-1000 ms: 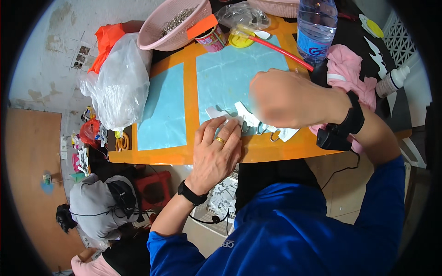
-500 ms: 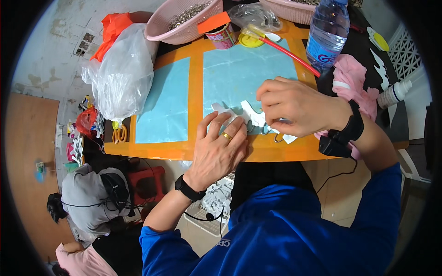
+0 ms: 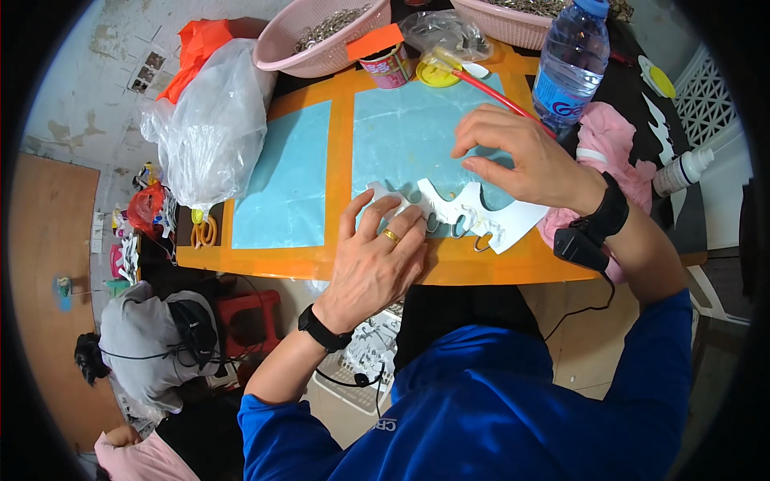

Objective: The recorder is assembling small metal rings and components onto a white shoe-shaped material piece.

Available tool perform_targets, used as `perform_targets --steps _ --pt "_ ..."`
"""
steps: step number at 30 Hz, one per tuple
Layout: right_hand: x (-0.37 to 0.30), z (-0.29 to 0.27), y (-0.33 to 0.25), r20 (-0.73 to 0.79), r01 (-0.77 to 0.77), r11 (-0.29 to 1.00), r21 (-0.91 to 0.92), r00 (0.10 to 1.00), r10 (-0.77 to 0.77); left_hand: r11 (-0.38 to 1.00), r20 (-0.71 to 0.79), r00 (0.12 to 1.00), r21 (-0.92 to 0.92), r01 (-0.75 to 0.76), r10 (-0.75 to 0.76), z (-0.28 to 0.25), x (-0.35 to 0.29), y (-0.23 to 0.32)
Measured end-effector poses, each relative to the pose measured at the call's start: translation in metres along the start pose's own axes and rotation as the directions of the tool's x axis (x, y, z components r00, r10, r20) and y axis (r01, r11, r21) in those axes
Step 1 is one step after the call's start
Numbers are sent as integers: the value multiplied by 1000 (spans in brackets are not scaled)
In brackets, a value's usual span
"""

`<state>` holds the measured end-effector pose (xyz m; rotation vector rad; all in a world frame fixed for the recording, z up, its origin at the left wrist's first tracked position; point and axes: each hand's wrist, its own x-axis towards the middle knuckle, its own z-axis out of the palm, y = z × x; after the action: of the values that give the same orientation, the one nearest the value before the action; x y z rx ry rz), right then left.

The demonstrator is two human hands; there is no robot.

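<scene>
A flat white cut-out piece (image 3: 517, 222) with scalloped edges lies near the table's front edge. Several small metal hooks stick out along its lower side, and a wet-looking white smear covers part of it. My left hand (image 3: 381, 240) rests on the left end of the piece, fingers spread and pressing down; its thumb is mostly hidden. Over the right part hovers my right hand (image 3: 521, 156), its thumb and fingers apart with nothing visible between them. Beyond it a red stick-like tool (image 3: 499, 96) lies slanted, one end by a yellow lid (image 3: 438, 70).
A pink basket of metal parts (image 3: 285, 40), a tin (image 3: 387, 68) and a water bottle (image 3: 571, 64) stand at the back. Plastic bag (image 3: 212, 128) and orange-handled scissors (image 3: 204, 231) lie left, pink cloth (image 3: 613, 140) right. Two people are at lower left.
My right hand has lifted off the white piece and moved up and slightly right, its fingers parting. More of the piece and its hooks now show. My left hand has stayed in place.
</scene>
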<state>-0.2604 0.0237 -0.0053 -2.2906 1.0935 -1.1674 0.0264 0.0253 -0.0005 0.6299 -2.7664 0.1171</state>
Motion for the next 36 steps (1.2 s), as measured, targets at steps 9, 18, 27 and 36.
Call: perform_targets --steps 9,18,27,36 --pt "-3 2 1 32 15 1000 -24 999 -14 1000 57 998 0 -4 4 -3 1 3" --pt "-3 4 5 50 44 998 -34 998 -43 1000 70 998 -13 10 -9 -3 2 3" --pt "-3 4 5 75 52 998 -33 996 -49 1000 91 996 -3 17 -17 -6 4 3" --pt "-4 5 6 86 55 998 -36 995 -51 1000 72 997 -10 21 -20 -6 8 4"
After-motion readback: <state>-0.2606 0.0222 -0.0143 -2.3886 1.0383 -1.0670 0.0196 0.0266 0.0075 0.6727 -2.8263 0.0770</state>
